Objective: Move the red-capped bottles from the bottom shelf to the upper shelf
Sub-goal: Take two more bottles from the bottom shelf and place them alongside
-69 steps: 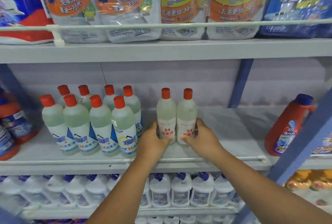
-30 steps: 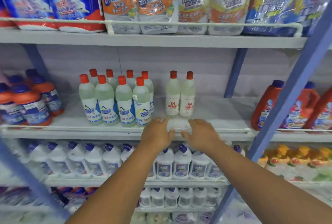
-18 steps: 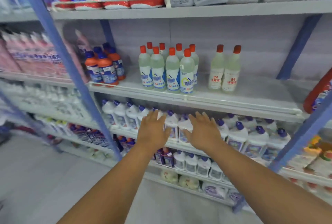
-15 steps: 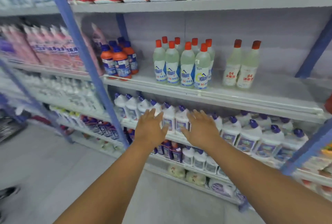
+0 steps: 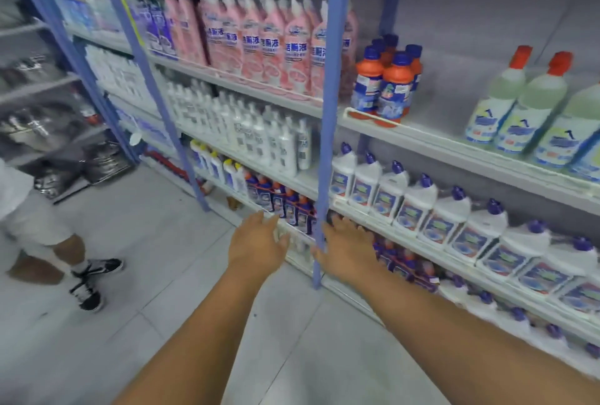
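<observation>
While both hands hang low and hold nothing, the step in hand looks like the reach for more bottles. The left hand [image 5: 259, 242] and the right hand [image 5: 349, 250] are spread, each grip wide with fingers straight, in front of the lower shelves on either side of a blue upright [image 5: 326, 112]. Red-capped bottles [image 5: 516, 99] stand on the upper shelf [image 5: 422, 135] at the far right, near some orange bottles with blue caps [image 5: 389, 80]. I see no red-capped bottles lower down; that part is blurred. Next, I judge, the hands must go down to the bottom shelf, find the red caps, and close round a bottle each.
</observation>
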### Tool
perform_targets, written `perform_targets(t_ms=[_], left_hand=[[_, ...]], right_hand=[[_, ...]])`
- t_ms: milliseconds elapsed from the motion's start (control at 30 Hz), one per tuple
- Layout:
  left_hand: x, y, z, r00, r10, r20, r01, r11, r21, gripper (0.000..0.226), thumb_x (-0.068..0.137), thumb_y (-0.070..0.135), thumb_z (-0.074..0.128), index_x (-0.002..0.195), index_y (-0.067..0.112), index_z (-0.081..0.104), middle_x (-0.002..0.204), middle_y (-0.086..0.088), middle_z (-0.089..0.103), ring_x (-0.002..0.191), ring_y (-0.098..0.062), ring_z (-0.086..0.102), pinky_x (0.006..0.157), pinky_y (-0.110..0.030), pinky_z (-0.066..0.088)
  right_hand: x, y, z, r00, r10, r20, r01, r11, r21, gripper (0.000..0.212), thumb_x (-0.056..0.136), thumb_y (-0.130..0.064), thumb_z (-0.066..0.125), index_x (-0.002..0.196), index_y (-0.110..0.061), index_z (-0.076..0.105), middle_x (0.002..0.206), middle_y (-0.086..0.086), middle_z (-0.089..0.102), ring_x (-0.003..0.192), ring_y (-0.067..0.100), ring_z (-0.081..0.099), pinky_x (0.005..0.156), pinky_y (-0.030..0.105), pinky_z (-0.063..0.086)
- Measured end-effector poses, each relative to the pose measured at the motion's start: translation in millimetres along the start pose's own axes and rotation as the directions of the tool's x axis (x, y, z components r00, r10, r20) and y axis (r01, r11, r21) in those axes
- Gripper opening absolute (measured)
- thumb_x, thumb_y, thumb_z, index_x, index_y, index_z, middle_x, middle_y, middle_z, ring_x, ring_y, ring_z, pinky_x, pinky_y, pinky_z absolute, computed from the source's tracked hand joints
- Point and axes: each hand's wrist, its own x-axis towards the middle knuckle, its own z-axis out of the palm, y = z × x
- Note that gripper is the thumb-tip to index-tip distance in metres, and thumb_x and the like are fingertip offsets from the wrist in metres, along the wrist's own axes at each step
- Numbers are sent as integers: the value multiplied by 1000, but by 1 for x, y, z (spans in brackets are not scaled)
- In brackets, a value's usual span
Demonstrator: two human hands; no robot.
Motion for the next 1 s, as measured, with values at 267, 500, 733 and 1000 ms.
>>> perform_targets(t_ms=[267, 500, 733, 1000], left_hand=[[60, -125, -15, 997, -50, 66, 52, 998, -26, 60, 98, 47, 51, 152, 21, 44, 160, -10, 36, 149, -27, 30, 118, -37, 31], [143, -169, 5, 989, -35, 141, 36, 999, -6, 64, 99, 48, 48, 156, 22, 35, 161, -10, 35, 149, -26, 29, 119, -38, 30], [249, -223, 33, 976, -57, 211, 49, 998, 40, 63, 100, 49, 48, 156, 24, 34, 163, -6, 32, 150, -23, 27, 118, -36, 29], [348, -294, 101, 939, -75, 335, 69, 997, 30, 68, 99, 52, 48, 158, 25, 29, 164, -5, 31, 151, -24, 26, 119, -39, 29]], right_hand=[[83, -108, 27, 998, 4, 55, -3, 1000, -23, 72, 99, -58, 40, 158, -19, 25, 166, 10, 23, 151, 31, 24, 120, 48, 26], [176, -123, 52, 991, 51, 123, -54, 998, 17, 71, 100, -58, 38, 158, -18, 25, 164, 7, 25, 150, 29, 25, 119, 46, 29], [295, -143, 96, 980, 85, 180, -95, 994, 45, 75, 99, -59, 39, 158, -16, 23, 164, 9, 27, 150, 32, 26, 120, 48, 27], [399, -165, 156, 942, 167, 290, -197, 977, 80, 77, 100, -60, 37, 160, -17, 18, 167, 10, 20, 151, 32, 24, 121, 47, 27]])
